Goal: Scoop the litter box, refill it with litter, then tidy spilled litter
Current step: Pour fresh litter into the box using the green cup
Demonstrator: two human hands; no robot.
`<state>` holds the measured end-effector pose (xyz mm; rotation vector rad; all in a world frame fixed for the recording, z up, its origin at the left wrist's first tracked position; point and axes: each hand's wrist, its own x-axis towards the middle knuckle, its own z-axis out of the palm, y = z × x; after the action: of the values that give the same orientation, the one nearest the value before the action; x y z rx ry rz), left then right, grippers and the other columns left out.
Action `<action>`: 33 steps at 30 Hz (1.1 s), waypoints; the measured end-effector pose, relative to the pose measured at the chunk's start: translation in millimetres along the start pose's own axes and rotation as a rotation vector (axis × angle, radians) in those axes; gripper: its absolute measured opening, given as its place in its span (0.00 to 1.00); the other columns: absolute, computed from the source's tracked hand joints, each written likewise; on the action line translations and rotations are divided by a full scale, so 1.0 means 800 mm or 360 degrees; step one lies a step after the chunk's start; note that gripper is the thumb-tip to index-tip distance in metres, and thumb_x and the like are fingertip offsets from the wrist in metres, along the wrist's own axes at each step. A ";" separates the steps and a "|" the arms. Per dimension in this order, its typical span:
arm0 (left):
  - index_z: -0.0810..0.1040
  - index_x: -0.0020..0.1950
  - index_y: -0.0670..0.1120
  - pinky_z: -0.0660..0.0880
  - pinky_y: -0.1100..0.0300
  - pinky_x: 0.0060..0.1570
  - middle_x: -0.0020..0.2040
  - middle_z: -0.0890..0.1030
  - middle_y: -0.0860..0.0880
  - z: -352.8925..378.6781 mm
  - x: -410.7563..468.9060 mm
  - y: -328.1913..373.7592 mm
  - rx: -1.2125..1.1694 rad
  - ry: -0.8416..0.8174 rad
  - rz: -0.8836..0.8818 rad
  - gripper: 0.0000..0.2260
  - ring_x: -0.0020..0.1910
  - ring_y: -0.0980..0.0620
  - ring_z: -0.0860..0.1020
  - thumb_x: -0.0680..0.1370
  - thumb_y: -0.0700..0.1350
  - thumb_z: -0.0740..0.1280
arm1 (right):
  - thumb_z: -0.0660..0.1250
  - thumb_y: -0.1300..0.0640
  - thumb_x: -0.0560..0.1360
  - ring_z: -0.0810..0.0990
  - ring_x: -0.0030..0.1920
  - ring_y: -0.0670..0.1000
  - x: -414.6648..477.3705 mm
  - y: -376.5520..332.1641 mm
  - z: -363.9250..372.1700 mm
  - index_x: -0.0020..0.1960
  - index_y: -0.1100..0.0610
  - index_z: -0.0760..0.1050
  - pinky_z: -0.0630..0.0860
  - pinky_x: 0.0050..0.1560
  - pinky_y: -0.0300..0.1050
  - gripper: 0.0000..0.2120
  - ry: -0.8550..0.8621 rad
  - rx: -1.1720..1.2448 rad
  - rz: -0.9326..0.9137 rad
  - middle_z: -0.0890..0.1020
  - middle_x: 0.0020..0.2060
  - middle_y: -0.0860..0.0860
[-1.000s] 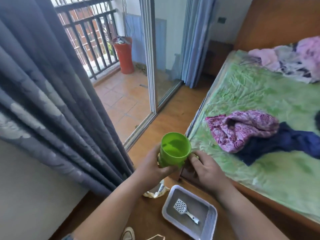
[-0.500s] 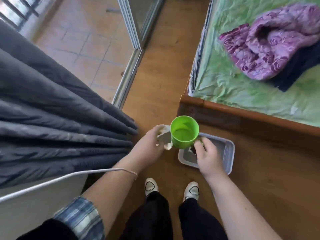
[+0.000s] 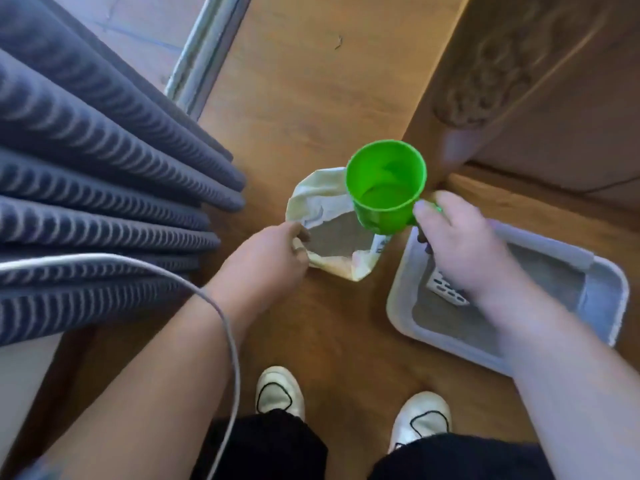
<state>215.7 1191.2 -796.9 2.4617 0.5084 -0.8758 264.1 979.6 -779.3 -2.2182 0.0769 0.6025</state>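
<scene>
Right hand (image 3: 460,251) grips the cup (image 3: 386,187), hiding most of the scoop (image 3: 446,292); left hand (image 3: 266,258) pinches the bag (image 3: 329,216) rim.

Both hands reach down and forward — the left hand (image 3: 268,256) pinching, the right hand (image 3: 457,251) closed in a grip.

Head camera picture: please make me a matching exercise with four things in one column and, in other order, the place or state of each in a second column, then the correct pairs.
Things:
1. green cup
2. litter bag
3. white scoop
4. litter box

Places or states:
A. on the floor beside the right foot
B. lying inside the litter box
C. held by its handle in the right hand
D. mouth held open by the left hand

Pairs: 1-C, 2-D, 3-B, 4-A
</scene>
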 end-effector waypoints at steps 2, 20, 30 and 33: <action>0.74 0.64 0.58 0.76 0.57 0.48 0.49 0.80 0.53 -0.001 0.035 -0.005 0.0201 -0.0101 0.0031 0.15 0.46 0.51 0.79 0.78 0.47 0.60 | 0.57 0.40 0.75 0.75 0.40 0.62 0.039 0.001 0.010 0.38 0.60 0.66 0.72 0.44 0.55 0.23 -0.0096 -0.0068 -0.0072 0.76 0.35 0.60; 0.78 0.66 0.48 0.73 0.56 0.59 0.62 0.80 0.47 0.022 0.104 -0.046 0.0780 -0.0494 0.0170 0.15 0.56 0.48 0.77 0.82 0.45 0.61 | 0.60 0.43 0.79 0.78 0.53 0.58 0.100 0.018 0.119 0.47 0.50 0.74 0.66 0.42 0.46 0.12 -0.0401 -0.1259 -0.0151 0.80 0.47 0.52; 0.71 0.71 0.41 0.71 0.53 0.53 0.66 0.76 0.41 0.018 0.086 -0.019 0.1181 -0.0872 0.0410 0.19 0.56 0.43 0.76 0.79 0.40 0.59 | 0.63 0.61 0.77 0.77 0.62 0.55 0.150 0.017 0.200 0.61 0.52 0.78 0.75 0.52 0.47 0.15 -0.0596 -0.2215 -0.0141 0.79 0.59 0.50; 0.71 0.72 0.43 0.71 0.54 0.53 0.66 0.76 0.43 0.023 0.087 -0.015 0.1139 -0.0779 0.0480 0.20 0.62 0.43 0.76 0.79 0.40 0.59 | 0.62 0.62 0.77 0.75 0.66 0.55 0.164 0.034 0.214 0.66 0.54 0.76 0.74 0.59 0.47 0.18 -0.0589 -0.2450 -0.0229 0.77 0.65 0.50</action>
<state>251.5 1203.7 -859.3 2.6474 -0.4131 -1.6668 305.6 1105.8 -951.5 -3.3919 -1.0576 1.2148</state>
